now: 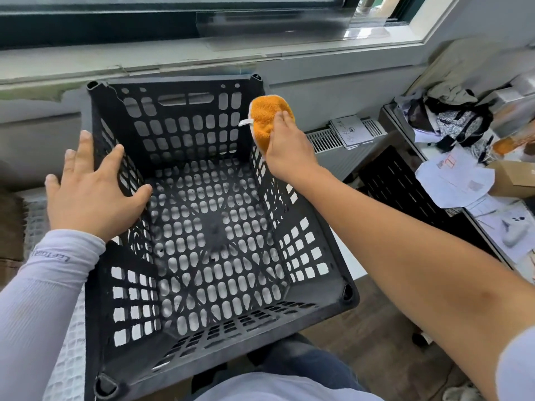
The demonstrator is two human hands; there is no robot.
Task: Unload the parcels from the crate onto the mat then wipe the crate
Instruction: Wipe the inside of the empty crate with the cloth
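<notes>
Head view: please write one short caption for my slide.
Right hand wipes the far right rim of the empty black crate with an orange cloth; left hand steadies the left wall.

A window [202, 21] runs along the far wall above a pale sill [173, 57], a vent grille [324, 140] sits below it, and to the right loose papers [454, 180], a cardboard box [515, 176] and bundled clothing [451, 117] clutter a bench [428, 157].

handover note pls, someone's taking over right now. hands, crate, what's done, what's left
Left hand: open, fingers spread over the crate's left wall, steadying it.
Right hand: presses the orange cloth on the far right rim.
Crate: empty, no parcels inside.
Done: unloading; the parcels and the mat cannot be picked out in this view.
Left: wipe the walls and floor.
</notes>
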